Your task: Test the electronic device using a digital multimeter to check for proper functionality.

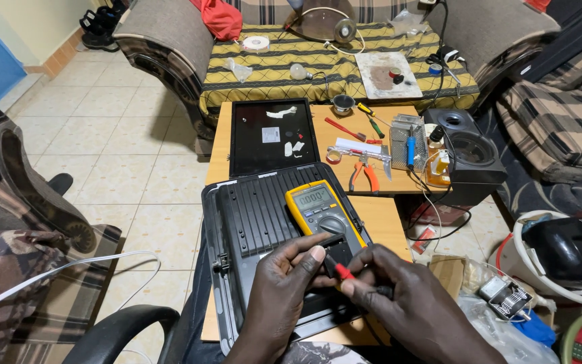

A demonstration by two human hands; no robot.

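Left hand [284, 283] and right hand [399, 296] pinching a red-tipped test probe [342, 271] together, close above the yellow multimeter [322, 214], propped on a ribbed black panel housing [250, 216] for reading; orange-handled pliers [365, 174] on the wooden table [220, 138] beyond.

A yellow meter [322, 214] lies on the dark housing [250, 216] near the table's front edge — its small grey screen [312, 197] lit. White labels [271, 135] dot the black panel [240, 138] behind.
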